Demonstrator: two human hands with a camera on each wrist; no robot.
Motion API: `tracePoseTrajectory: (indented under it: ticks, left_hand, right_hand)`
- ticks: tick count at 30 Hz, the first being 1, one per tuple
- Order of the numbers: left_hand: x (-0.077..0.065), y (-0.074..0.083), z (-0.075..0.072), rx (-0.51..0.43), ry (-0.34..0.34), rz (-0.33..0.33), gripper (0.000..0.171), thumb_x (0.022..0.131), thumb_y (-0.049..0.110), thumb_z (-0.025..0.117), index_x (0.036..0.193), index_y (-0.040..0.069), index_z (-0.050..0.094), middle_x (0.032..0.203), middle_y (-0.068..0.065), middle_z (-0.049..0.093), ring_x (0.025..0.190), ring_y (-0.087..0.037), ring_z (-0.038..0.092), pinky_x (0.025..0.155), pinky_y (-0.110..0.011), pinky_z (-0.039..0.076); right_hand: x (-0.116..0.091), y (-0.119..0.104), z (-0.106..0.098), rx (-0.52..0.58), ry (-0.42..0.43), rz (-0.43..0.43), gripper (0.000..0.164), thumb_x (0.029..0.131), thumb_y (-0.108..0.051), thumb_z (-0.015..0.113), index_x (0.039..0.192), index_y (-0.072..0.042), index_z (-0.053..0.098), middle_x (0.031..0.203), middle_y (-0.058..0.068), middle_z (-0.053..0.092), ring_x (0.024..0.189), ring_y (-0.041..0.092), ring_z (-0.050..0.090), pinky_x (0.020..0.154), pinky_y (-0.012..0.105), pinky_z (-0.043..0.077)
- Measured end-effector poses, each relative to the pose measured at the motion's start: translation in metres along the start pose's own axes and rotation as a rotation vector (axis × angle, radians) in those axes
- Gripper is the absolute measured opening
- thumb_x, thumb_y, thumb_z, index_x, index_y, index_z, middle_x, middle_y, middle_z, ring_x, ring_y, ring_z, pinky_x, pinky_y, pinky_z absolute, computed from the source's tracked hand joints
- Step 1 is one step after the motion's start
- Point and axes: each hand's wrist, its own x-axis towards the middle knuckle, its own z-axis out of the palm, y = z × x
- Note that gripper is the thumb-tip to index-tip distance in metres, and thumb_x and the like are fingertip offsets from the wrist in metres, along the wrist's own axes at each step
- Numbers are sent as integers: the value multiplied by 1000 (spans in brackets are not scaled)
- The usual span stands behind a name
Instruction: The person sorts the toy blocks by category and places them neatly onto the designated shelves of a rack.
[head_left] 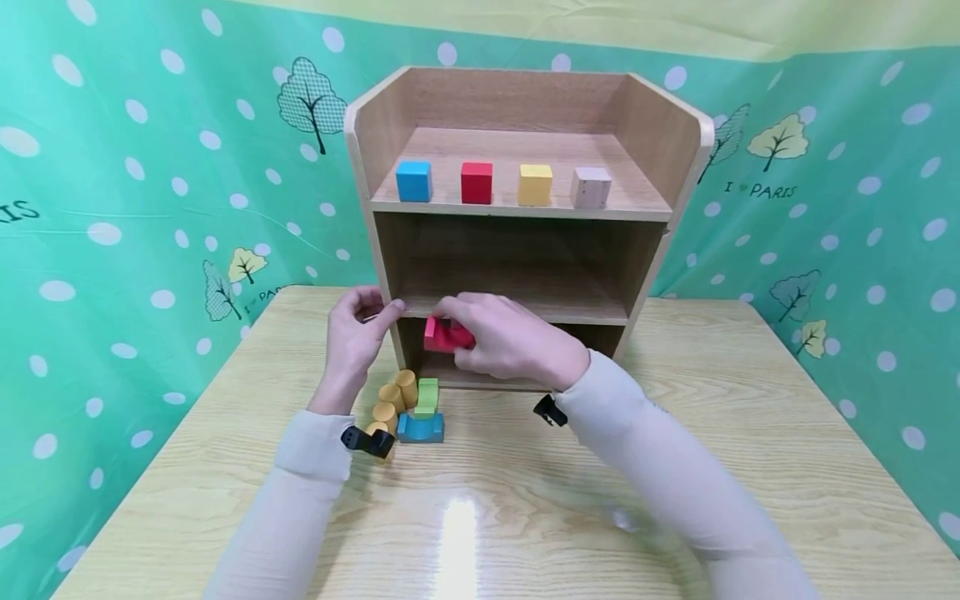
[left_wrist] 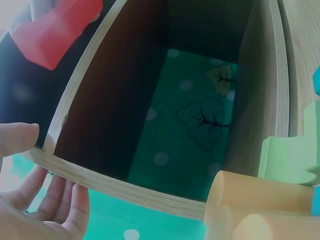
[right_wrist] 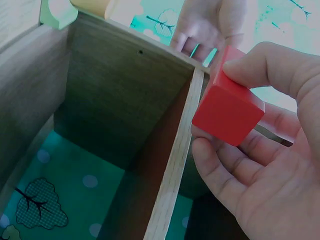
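Observation:
My right hand (head_left: pixel 510 337) pinches a red block (head_left: pixel 442 336) between thumb and fingers, in front of the small wooden shelf, near the front edge of its middle board (head_left: pixel 517 315). In the right wrist view the red block (right_wrist: pixel 230 114) overlaps that board's edge. My left hand (head_left: pixel 352 337) grips the shelf's left side panel (left_wrist: pixel 125 187), thumb at the front edge and fingers round the outer side. Below the left hand, a green step-shaped block (head_left: pixel 427 397), a blue block with a curved hollow (head_left: pixel 421 428) and several tan cylinders (head_left: pixel 406 385) stand together on the table.
Along the front of the top board stand a blue cube (head_left: pixel 415 182), a red cube (head_left: pixel 476 182), a yellow cube (head_left: pixel 535 185) and a pale wooden cube (head_left: pixel 590 187). The wooden table (head_left: pixel 750 417) carries the shelf. A green dotted cloth (head_left: pixel 150 208) hangs behind.

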Motion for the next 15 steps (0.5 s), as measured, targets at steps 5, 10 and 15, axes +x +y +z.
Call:
tracePoseTrajectory:
  ticks: [5,10,15]
  left_hand:
    - [-1,3,-2,-1,7,16,41,87,27,71,119,4,59,111,-9,59,101,-19,55,86,-27,47]
    - [0,3,-3,-46,1,47,41,88,24,70,119,1,59,110,-11,60,100,-19,56,85,-24,47]
    - [1,2,-4,-63,-16,72,38,90,21,67,120,-2,58,111,-12,59,100,-18,55,85,-22,46]
  right_hand:
    - [8,3,-5,-30,21,-24,57,75,-21,80,126,-16,54,111,-2,59,93,10,53,76,19,49]
    - [16,5,-9,-11,39,-46,54,75,-19,79,123,-14,55,109,0,59,92,12,52,77,24,50]
    - [27,8,-12,4,36,-11,58,75,-21,79,126,-14,54,112,0,59,95,12,53,77,23,51]
